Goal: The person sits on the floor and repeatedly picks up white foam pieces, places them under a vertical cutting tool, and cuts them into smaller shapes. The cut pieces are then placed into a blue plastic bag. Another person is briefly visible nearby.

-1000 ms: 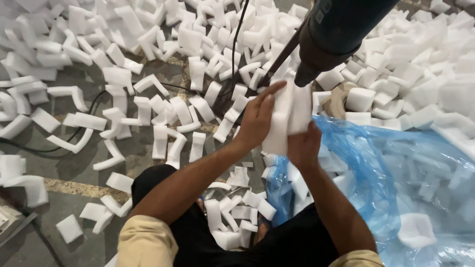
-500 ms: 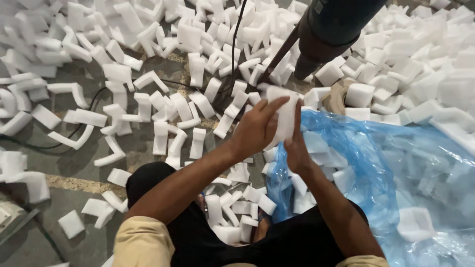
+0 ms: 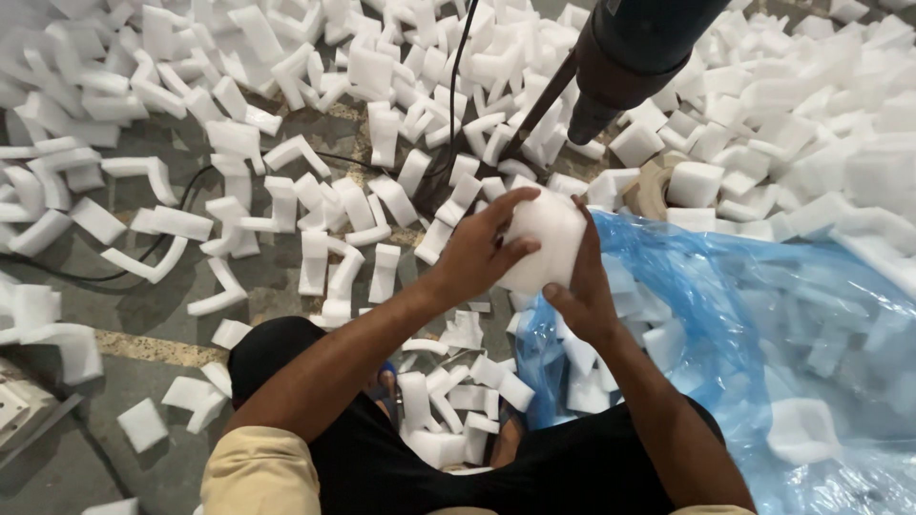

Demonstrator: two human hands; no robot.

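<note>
Foam block (image 3: 544, 238), long axis tilted up-left, clasped between left hand (image 3: 482, 250) and right hand (image 3: 582, 291), above blue bag (image 3: 763, 315).

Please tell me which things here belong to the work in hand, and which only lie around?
In hand: white foam block, held by left hand and right hand; blue plastic bag beside them.
Lying about: tape roll, black cable, dark machine.
</note>
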